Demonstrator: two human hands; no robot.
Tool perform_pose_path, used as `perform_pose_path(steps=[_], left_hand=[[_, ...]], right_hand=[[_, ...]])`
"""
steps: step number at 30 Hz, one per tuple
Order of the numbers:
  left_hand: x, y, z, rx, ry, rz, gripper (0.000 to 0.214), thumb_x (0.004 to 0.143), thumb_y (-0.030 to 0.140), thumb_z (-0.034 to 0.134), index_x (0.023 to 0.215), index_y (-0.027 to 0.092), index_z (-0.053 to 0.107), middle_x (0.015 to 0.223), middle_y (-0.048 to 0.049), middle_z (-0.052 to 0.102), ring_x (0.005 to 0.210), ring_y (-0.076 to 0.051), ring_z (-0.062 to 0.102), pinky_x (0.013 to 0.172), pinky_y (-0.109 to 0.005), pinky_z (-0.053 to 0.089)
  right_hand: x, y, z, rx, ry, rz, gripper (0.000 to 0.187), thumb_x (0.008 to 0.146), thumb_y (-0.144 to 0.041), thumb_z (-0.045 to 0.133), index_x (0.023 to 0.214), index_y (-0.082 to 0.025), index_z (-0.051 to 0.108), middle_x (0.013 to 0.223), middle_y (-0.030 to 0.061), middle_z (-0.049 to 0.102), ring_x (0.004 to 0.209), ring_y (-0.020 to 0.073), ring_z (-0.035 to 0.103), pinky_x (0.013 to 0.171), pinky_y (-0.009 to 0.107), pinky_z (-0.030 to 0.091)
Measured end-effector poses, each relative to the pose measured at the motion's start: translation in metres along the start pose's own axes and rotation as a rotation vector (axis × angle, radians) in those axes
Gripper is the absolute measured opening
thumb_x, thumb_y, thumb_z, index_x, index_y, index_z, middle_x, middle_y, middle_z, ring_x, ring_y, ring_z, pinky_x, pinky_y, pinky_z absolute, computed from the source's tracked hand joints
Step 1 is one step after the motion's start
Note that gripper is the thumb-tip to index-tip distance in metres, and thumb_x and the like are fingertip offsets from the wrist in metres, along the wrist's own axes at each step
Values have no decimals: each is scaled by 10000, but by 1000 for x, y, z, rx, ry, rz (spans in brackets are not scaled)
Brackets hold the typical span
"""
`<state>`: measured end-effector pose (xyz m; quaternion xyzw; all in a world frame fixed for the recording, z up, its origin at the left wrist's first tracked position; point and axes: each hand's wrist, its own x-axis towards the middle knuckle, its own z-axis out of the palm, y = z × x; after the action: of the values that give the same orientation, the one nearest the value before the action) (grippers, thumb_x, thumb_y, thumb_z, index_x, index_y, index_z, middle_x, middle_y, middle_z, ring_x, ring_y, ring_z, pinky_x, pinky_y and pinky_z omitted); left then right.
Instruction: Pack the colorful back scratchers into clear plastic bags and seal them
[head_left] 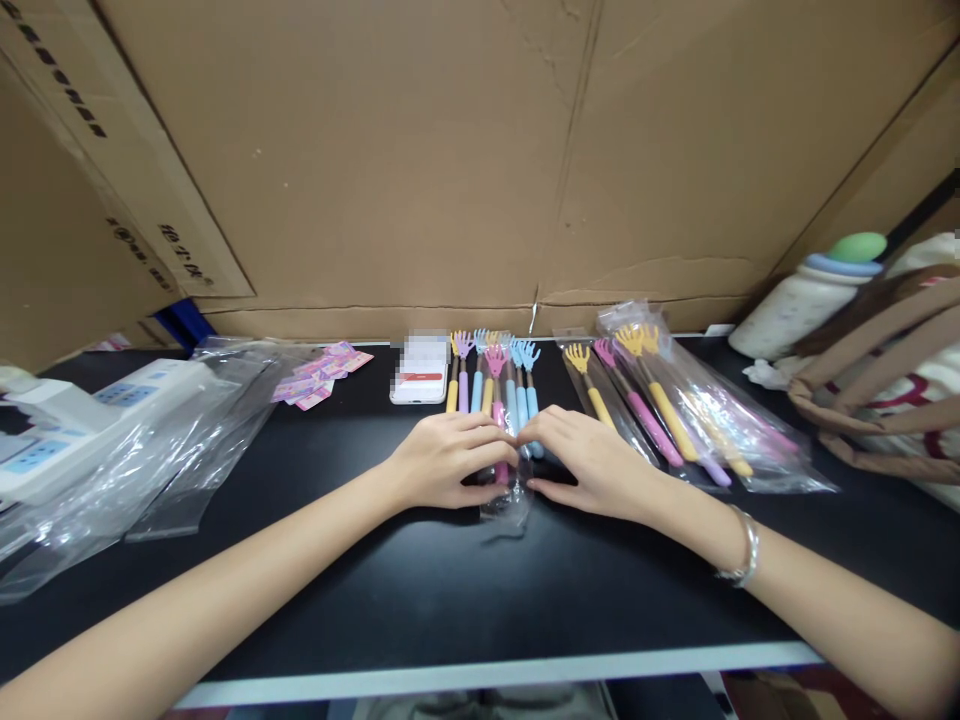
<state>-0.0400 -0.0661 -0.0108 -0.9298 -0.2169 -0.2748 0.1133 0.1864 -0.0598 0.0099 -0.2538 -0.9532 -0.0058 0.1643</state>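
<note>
A pink back scratcher [496,360] in a clear plastic sleeve [508,520] lies upright in front of me, between my hands. My left hand [450,460] is closed over its handle from the left, thumb low on the sleeve. From the right, my right hand [589,462] reaches to the sleeve's edge, its thumb apart from its curved fingers. The fingertips of both hands nearly meet. Behind them lie several more back scratchers in yellow, purple and blue, including a purple one [463,385]; my hands partly hide their handles.
To the right lie several bagged back scratchers [664,400]. A white phone [420,370] and small printed cards [319,375] lie left of centre. Empty plastic sleeves [202,440] cover part of a white device [112,410]. A white bottle [802,305] and a bag [892,380] stand at right.
</note>
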Motion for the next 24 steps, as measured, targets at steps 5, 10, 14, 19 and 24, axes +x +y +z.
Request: perform_pose_path(steps=[5, 10, 14, 19, 24], left_hand=[[0, -1, 0, 19, -14, 6, 202, 874, 376, 511, 832, 200, 602, 918, 0, 666, 842, -148, 604, 715, -251, 463], [-2, -3, 2, 80, -12, 51, 229, 911, 396, 486, 851, 207, 599, 850, 9, 655, 781, -135, 591, 670, -238, 436], [-1, -3, 2, 108, 4, 77, 252, 920, 415, 473, 855, 208, 602, 796, 12, 635, 748, -134, 575, 634, -237, 418], [-1, -6, -3, 72, -39, 130, 210, 921, 383, 488, 891, 211, 605, 851, 20, 652, 754, -120, 580, 634, -226, 419], [-5, -12, -12, 183, -34, 246, 162, 934, 323, 476, 923, 218, 600, 883, 30, 673, 775, -107, 600, 696, -222, 433]], right_hand=[[1, -1, 3, -48, -11, -111, 130, 855, -204, 530, 967, -173, 587, 973, 80, 609, 932, 211, 537, 816, 354, 450], [0, 2, 7, -90, 27, -156, 164, 918, -219, 456, 931, -179, 615, 940, 65, 636, 904, 195, 550, 785, 328, 453], [0, 2, 8, -101, 56, -161, 188, 930, -211, 437, 918, -184, 623, 887, 51, 645, 852, 174, 556, 744, 294, 448], [1, 1, 9, -136, 67, -179, 209, 934, -205, 422, 866, -176, 618, 839, 47, 647, 816, 168, 552, 724, 284, 438], [1, -1, 10, -129, 80, -188, 207, 934, -192, 409, 849, -172, 597, 831, 49, 639, 790, 161, 545, 716, 275, 437]])
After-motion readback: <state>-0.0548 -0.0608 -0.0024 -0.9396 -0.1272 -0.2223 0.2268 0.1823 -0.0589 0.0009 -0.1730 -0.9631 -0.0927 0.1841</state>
